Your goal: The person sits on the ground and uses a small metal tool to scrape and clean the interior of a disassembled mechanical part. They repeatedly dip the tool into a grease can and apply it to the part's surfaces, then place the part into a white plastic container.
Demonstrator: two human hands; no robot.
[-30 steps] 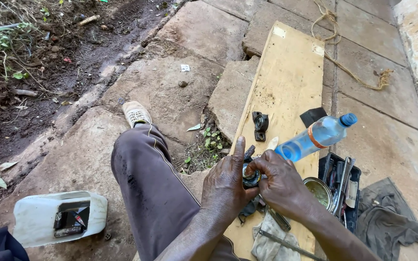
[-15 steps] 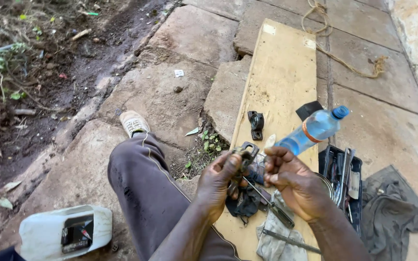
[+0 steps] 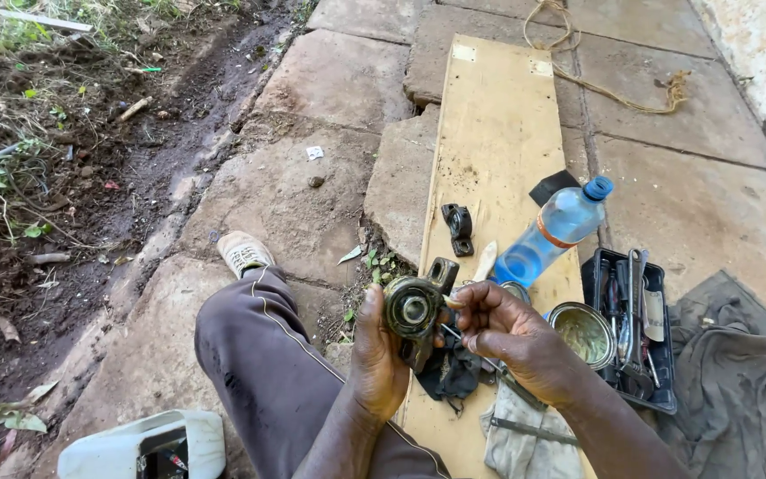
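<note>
**Bearing housing held over the board**

I find the left hand (image 3: 379, 359) closed round a greasy bearing housing (image 3: 416, 306), raised above the wooden board (image 3: 498, 151). The right hand (image 3: 511, 333) pinches a small part at its bore. A plastic bottle (image 3: 553, 232) and tool tray (image 3: 636, 328) lie just beside.

A clear blue plastic bottle (image 3: 553, 232) with a blue cap and an orange band label lies on the board, just beyond the right hand (image 3: 511, 333). A round open tin (image 3: 583, 333) stands beside that hand, at its right. A white plastic jerrycan (image 3: 139, 447) lies well to the left of the left hand (image 3: 379, 355).
</note>
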